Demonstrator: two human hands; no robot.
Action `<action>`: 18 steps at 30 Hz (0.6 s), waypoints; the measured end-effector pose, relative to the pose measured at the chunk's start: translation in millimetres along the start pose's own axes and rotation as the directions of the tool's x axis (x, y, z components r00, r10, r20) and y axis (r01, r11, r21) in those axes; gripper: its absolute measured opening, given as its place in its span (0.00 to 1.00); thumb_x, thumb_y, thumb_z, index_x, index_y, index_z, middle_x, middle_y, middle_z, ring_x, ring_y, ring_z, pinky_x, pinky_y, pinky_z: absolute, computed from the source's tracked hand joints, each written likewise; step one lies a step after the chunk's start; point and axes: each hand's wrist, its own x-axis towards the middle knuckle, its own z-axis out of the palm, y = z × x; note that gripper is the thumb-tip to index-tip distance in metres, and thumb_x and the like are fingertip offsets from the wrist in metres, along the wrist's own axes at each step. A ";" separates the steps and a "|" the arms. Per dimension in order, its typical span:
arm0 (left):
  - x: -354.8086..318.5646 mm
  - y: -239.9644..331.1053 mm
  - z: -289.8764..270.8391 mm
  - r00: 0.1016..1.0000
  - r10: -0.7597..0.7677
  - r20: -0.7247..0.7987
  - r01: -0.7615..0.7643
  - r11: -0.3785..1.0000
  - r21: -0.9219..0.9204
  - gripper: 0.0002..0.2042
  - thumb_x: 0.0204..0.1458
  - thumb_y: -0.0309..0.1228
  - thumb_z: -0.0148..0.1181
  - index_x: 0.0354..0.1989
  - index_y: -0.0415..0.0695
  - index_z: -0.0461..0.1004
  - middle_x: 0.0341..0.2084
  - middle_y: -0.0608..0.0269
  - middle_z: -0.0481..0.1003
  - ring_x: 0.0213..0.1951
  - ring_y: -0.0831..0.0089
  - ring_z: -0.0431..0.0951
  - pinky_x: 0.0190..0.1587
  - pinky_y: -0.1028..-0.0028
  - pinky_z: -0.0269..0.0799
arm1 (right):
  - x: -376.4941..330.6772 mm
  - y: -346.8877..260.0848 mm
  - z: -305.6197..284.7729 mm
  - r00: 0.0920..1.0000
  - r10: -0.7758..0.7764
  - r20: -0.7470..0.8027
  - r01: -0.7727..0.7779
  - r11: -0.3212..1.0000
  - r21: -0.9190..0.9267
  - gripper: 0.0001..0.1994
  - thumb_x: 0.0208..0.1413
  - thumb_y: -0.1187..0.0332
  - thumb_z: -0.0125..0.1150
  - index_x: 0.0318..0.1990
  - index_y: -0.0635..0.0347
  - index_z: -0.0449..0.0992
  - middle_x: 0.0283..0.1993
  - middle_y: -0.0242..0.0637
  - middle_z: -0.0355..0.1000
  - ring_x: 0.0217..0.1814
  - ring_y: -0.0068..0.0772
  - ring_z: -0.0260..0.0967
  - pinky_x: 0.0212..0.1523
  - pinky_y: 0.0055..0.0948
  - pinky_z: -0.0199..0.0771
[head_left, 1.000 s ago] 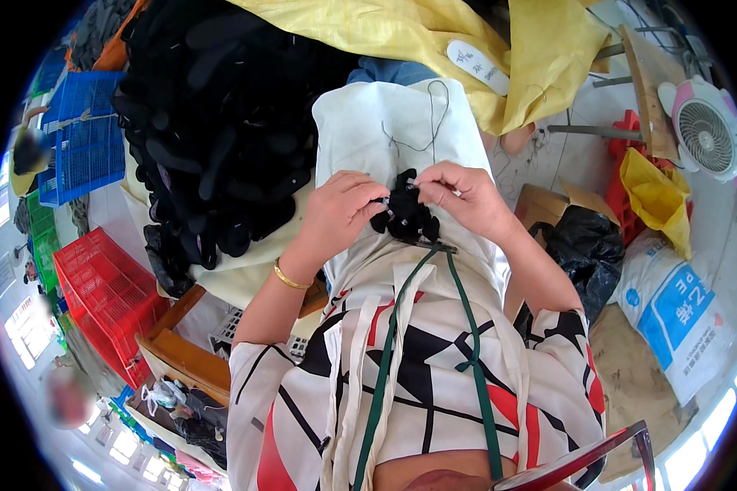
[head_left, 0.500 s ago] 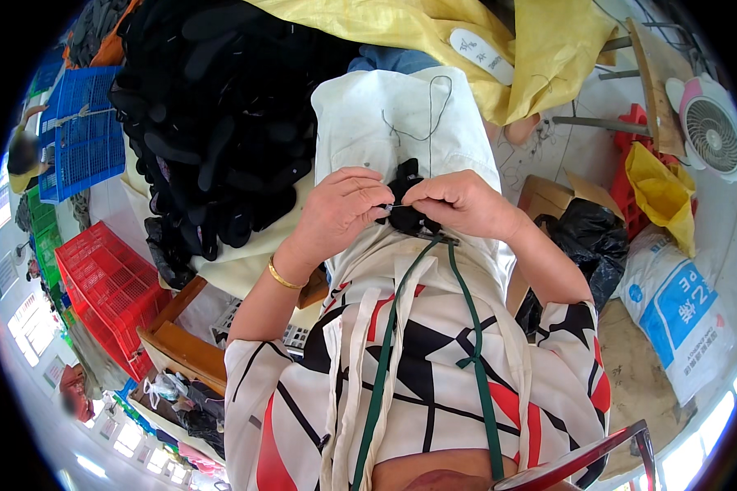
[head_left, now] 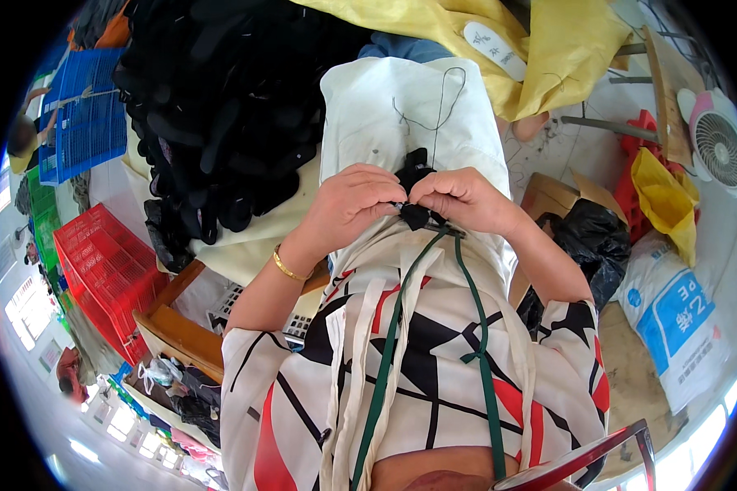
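Using the white lap cloth (head_left: 356, 110) as landmark. Far edge is meeting blue fabric (head_left: 409, 47) and a yellow sheet (head_left: 569, 49). Off its left edge, a big black pile (head_left: 221, 114) is crowding in, with cream fabric (head_left: 299, 192) showing between. Off its right edge, pale floor (head_left: 553, 147) is giving some side room; nearer, a cardboard box (head_left: 544, 196) and a black plastic bag (head_left: 594, 254) are sitting close to the right forearm. Far half of cloth is giving the hands the most room; 1 dark thread (head_left: 458, 94) is looping there.

Black fabric piece (head_left: 416, 168) is lying at the cloth's near end, between the 2 hands, part of it poking out beyond the fingertips. Left hand (head_left: 354, 200) is pinching its left side, right hand (head_left: 464, 199) its right; fingertips are almost meeting. Exact grip points: too small to tell.
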 end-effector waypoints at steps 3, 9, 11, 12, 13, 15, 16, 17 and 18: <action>-3.0 1.8 3.6 1.000 0.002 -0.017 -0.003 0.997 -0.078 0.09 0.45 0.25 0.70 0.36 0.42 0.80 0.33 0.61 0.81 0.40 0.59 0.81 0.45 0.66 0.76 | -0.5 2.4 4.0 1.000 -0.011 -0.002 0.011 1.000 0.029 0.04 0.63 0.75 0.59 0.43 0.62 0.78 0.37 0.30 0.77 0.38 0.21 0.71 0.42 0.21 0.72; -7.0 2.0 9.4 0.999 0.015 -0.048 -0.019 0.996 -0.092 0.11 0.43 0.23 0.71 0.36 0.44 0.80 0.32 0.62 0.81 0.39 0.62 0.81 0.45 0.67 0.76 | -0.9 -1.1 9.5 0.999 0.043 0.015 -0.044 0.999 0.025 0.02 0.63 0.75 0.58 0.40 0.61 0.76 0.31 0.27 0.72 0.33 0.18 0.66 0.36 0.20 0.69; -7.1 1.9 9.2 0.998 0.018 -0.052 -0.023 0.996 -0.084 0.11 0.43 0.23 0.71 0.36 0.44 0.80 0.31 0.62 0.80 0.38 0.61 0.81 0.44 0.67 0.76 | -1.3 -5.5 9.0 0.993 0.116 0.037 -0.116 0.993 0.016 0.02 0.64 0.75 0.57 0.39 0.61 0.76 0.29 0.27 0.71 0.31 0.17 0.65 0.35 0.21 0.69; -6.4 1.6 8.7 0.998 0.023 -0.054 -0.027 0.996 -0.080 0.10 0.43 0.24 0.71 0.36 0.43 0.80 0.31 0.62 0.80 0.37 0.61 0.81 0.43 0.67 0.76 | -0.8 -5.4 8.6 0.988 0.147 0.044 -0.148 0.989 0.024 0.02 0.64 0.74 0.58 0.41 0.61 0.75 0.29 0.28 0.70 0.31 0.17 0.64 0.34 0.21 0.68; -6.2 1.6 8.4 0.999 0.006 -0.053 -0.010 0.997 -0.074 0.10 0.43 0.24 0.71 0.36 0.43 0.80 0.30 0.61 0.80 0.36 0.60 0.80 0.42 0.67 0.76 | -0.3 -5.0 8.2 0.983 0.177 0.052 -0.179 0.983 0.032 0.03 0.64 0.72 0.58 0.42 0.61 0.74 0.28 0.28 0.69 0.30 0.17 0.64 0.34 0.21 0.68; -5.6 1.9 8.0 0.998 -0.025 -0.050 0.022 0.998 -0.063 0.10 0.44 0.24 0.71 0.36 0.44 0.80 0.29 0.61 0.79 0.35 0.60 0.79 0.40 0.67 0.75 | 1.1 -5.8 6.7 0.974 0.219 0.054 -0.223 0.972 0.078 0.07 0.64 0.69 0.58 0.45 0.61 0.72 0.26 0.29 0.67 0.28 0.18 0.63 0.32 0.21 0.66; -6.0 2.6 7.8 0.998 -0.050 -0.027 0.048 0.997 -0.067 0.10 0.44 0.25 0.72 0.36 0.44 0.80 0.28 0.60 0.78 0.34 0.59 0.79 0.39 0.67 0.75 | 2.3 -7.3 5.5 0.972 0.231 0.050 -0.235 0.965 0.116 0.09 0.64 0.67 0.59 0.47 0.61 0.70 0.26 0.30 0.67 0.27 0.18 0.62 0.32 0.22 0.65; -7.3 3.8 7.7 0.997 -0.075 -0.005 0.075 0.995 -0.069 0.10 0.44 0.25 0.72 0.36 0.44 0.80 0.27 0.60 0.78 0.33 0.59 0.78 0.38 0.66 0.74 | 3.7 -9.3 4.3 0.969 0.243 0.046 -0.247 0.957 0.153 0.12 0.64 0.66 0.59 0.50 0.61 0.69 0.25 0.30 0.66 0.27 0.19 0.62 0.31 0.22 0.65; -8.6 4.7 7.6 0.995 -0.103 0.016 0.104 0.992 -0.069 0.11 0.44 0.26 0.72 0.36 0.44 0.80 0.27 0.60 0.78 0.32 0.59 0.78 0.37 0.66 0.74 | 5.6 -12.6 3.5 0.971 0.232 0.060 -0.235 0.969 0.069 0.14 0.64 0.65 0.58 0.51 0.61 0.67 0.24 0.31 0.66 0.26 0.19 0.61 0.30 0.23 0.64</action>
